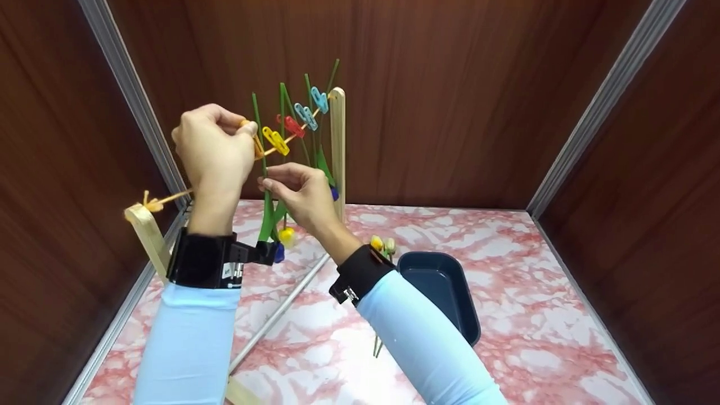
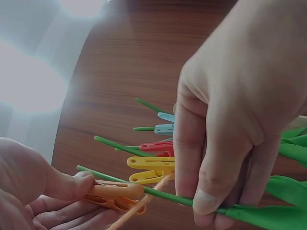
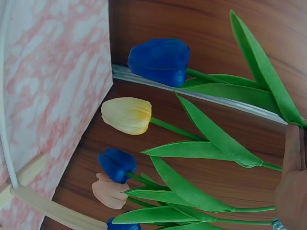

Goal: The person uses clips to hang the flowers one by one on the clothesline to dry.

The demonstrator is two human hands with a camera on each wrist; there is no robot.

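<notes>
My left hand [image 1: 216, 140] pinches an orange clothespin [image 2: 117, 191] at the orange string [image 2: 158, 184]. Just below it, my right hand [image 1: 301, 191] pinches the green stem [image 2: 168, 195] of an upside-down artificial tulip, whose blue head [image 3: 160, 62] hangs lowest in the head view. That stem passes by the clothespin; whether the clip grips it I cannot tell. Along the string sit a yellow clothespin [image 1: 275, 140], a red clothespin [image 1: 294, 126] and two light blue clothespins [image 1: 306, 116]. More tulips hang head-down there, among them a pale yellow tulip [image 3: 127, 116] and a pink tulip [image 3: 110, 190].
The string runs between two wooden posts, a far post [image 1: 338, 146] and a near post [image 1: 147, 239]. A white rod [image 1: 281, 306] lies low between them. A dark blue basin [image 1: 469, 315] stands at right on the marbled table [image 1: 534, 281], beside loose tulips [image 1: 377, 243] partly behind my right arm.
</notes>
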